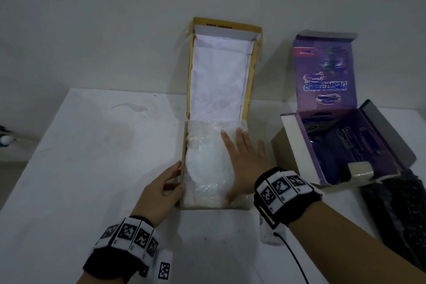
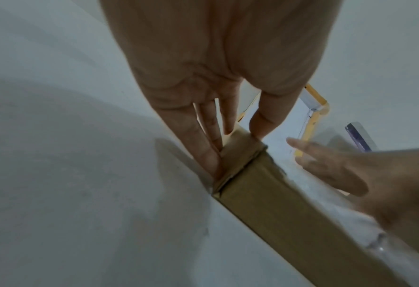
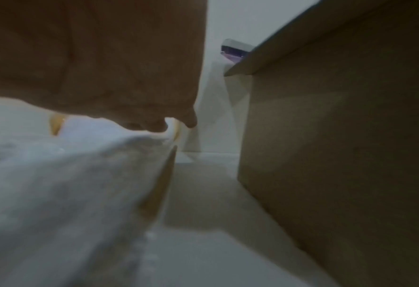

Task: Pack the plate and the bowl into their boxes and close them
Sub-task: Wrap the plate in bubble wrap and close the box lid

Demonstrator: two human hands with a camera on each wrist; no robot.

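A brown box [image 1: 183,145] with a yellow-edged lid [image 1: 219,71] standing upright lies on the table's middle. Inside it rests a white plate [image 1: 205,168] under clear bubble wrap [image 3: 56,184]. My right hand [image 1: 242,154] lies flat on the wrap with fingers spread, pressing the plate's right side. My left hand [image 1: 171,180] steadies the box's left wall [image 2: 264,194]; the fingers [image 2: 203,147] run straight along the outside and the thumb rests on the rim. To the right stands an open purple box [image 1: 299,145] with a dark blue bowl [image 1: 332,159] inside.
A small wrapped block [image 1: 360,168] sits at the purple box's near edge. Dark bubble wrap [image 1: 396,210] lies at the table's right. The white table [image 1: 92,145] stands against a wall. The purple box's brown side [image 3: 338,155] is close to my right hand [image 3: 154,124].
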